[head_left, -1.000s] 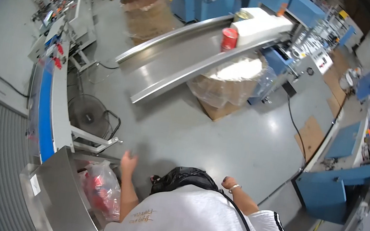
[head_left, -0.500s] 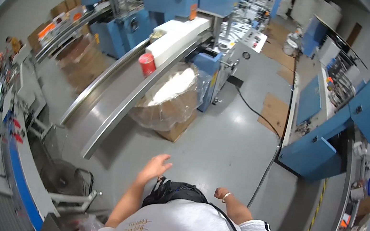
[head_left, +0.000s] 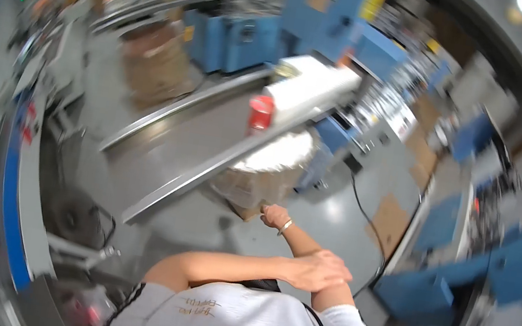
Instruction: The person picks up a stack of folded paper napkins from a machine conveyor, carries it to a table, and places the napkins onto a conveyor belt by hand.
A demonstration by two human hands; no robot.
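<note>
My left hand (head_left: 320, 271) lies across my right forearm near the elbow, its fingers stretched out along the arm and holding nothing. In front of my body, my right hand (head_left: 275, 216) is raised with its fingers curled in; nothing shows in it. A light-coloured band (head_left: 285, 227) is around the right wrist. Beyond that hand stands a cardboard box lined with clear plastic (head_left: 250, 185), piled with white material (head_left: 280, 152). Above the box runs a metal chute (head_left: 185, 124) with raised side rails. A red can-shaped object (head_left: 260, 115) stands at its upper end.
Blue machine cabinets (head_left: 319, 12) stand at the back, with more blue cabinet doors (head_left: 414, 296) at right. A black cable (head_left: 363, 210) crosses the grey floor. A blue-edged conveyor (head_left: 17, 193) runs along the left. A brown carton (head_left: 153, 67) stands behind the chute.
My view has turned left, and the chute now appears further right. My left hand has moved across onto my right forearm. My right hand has risen forward and inward.
</note>
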